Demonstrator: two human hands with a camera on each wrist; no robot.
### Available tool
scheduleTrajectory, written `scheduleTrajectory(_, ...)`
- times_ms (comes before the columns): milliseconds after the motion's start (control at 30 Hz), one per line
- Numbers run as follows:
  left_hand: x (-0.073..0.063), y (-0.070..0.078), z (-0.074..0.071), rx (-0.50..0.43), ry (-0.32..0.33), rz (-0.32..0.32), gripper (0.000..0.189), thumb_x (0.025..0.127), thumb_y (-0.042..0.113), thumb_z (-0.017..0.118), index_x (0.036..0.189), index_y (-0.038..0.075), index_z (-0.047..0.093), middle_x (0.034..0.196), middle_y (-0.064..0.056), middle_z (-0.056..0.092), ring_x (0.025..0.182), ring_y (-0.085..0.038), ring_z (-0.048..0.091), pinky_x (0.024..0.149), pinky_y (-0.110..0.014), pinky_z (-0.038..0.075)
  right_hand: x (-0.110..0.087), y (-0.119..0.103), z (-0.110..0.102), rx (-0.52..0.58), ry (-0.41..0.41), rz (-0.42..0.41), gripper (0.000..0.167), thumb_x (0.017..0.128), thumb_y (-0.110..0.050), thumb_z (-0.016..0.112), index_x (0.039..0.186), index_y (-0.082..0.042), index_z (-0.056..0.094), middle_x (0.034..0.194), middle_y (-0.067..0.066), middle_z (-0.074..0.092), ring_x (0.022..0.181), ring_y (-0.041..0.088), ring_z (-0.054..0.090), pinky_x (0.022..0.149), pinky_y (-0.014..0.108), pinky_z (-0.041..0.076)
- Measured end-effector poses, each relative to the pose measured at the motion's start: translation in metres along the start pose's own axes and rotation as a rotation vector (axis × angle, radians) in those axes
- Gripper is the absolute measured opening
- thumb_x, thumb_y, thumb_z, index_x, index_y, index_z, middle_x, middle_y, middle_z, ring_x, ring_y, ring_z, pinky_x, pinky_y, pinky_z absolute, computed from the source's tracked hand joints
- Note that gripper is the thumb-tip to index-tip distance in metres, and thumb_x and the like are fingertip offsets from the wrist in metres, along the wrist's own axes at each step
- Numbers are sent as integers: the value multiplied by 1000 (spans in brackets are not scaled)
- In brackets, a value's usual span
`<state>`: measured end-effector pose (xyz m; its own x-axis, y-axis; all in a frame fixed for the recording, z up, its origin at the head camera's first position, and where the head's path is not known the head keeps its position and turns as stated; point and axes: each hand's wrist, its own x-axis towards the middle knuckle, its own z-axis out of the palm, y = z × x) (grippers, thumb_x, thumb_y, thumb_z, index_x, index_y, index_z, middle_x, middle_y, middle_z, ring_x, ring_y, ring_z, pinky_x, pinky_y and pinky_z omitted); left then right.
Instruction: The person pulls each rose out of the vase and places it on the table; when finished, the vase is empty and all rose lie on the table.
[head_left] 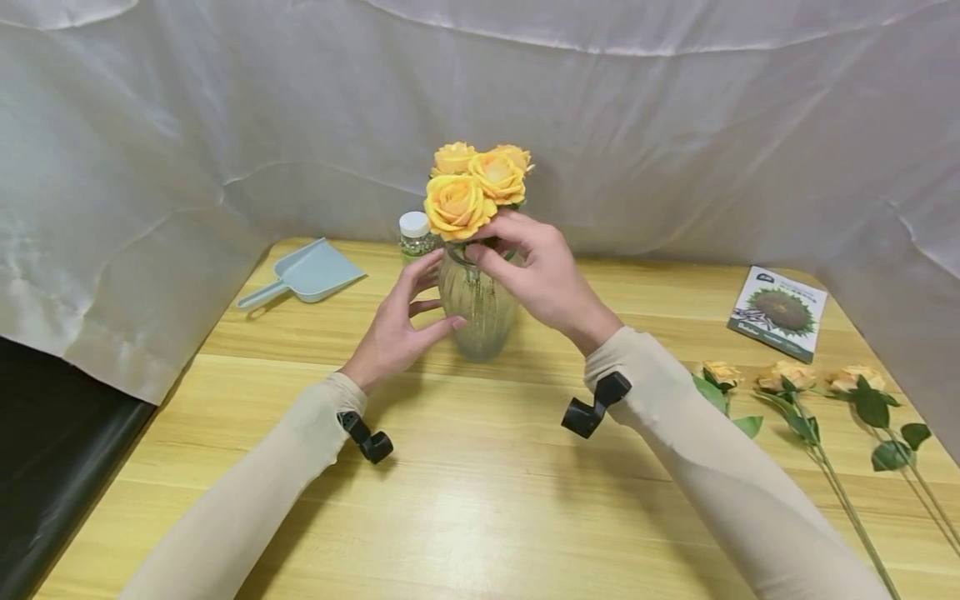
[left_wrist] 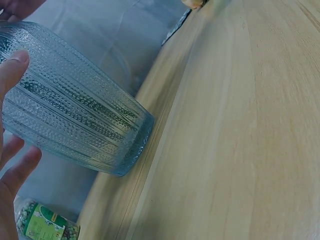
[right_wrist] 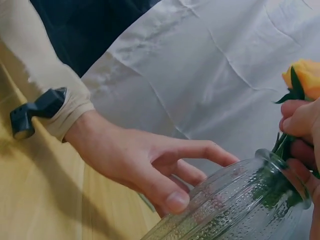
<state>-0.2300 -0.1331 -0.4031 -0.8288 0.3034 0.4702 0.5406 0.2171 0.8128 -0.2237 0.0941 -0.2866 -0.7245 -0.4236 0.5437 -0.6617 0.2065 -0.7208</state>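
Observation:
A ribbed clear glass vase (head_left: 480, 329) stands on the wooden table, with several yellow roses (head_left: 459, 206) rising from its mouth. My left hand (head_left: 396, 323) holds the vase's left side, thumb in front and fingers behind; in the left wrist view the thumb lies against the textured glass (left_wrist: 75, 100). Just above the rim, my right hand (head_left: 546, 271) pinches a rose stem under the blooms. The right wrist view shows those fingers close beneath a yellow rose (right_wrist: 306, 77). Green leaves and stems show through the glass; the exact stem gripped is partly hidden by the fingers.
Behind the vase is a white-capped jar (head_left: 414, 229) of small green pieces. A light blue dustpan (head_left: 311, 271) lies at the back left. At right are a sunflower-printed packet (head_left: 780, 312) and several loose roses (head_left: 786, 377) with long stems. Grey cloth (head_left: 600, 125) hangs behind.

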Motion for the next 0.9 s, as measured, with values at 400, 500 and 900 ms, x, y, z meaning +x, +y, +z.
scheduleTrajectory(400, -1, -1, -1, 2, 15, 5, 91, 95, 8, 86, 168, 26, 35, 175, 0, 38, 152, -28, 51, 115, -42, 60, -1, 1, 2, 248, 161, -61, 19, 100, 9, 71, 118, 12, 76, 124, 16, 74, 122, 18, 72, 111, 36, 62)
scheduleTrajectory(500, -1, 0, 0, 3, 14, 4, 91, 95, 8, 86, 168, 26, 35, 175, 0, 38, 152, -27, 51, 116, -43, 59, 1, 0, 1, 272, 220, -107, 17, 100, 10, 71, 116, 12, 76, 120, 12, 75, 121, 20, 73, 110, 38, 63)
scheduleTrajectory(900, 1, 2, 2, 5, 8, -18, 91, 95, 9, 86, 168, 24, 34, 176, -3, 37, 153, -28, 50, 117, -43, 59, 11, -14, -24, 380, 441, -195, 18, 96, 12, 74, 113, 8, 78, 116, 1, 82, 115, 22, 76, 105, 35, 64)
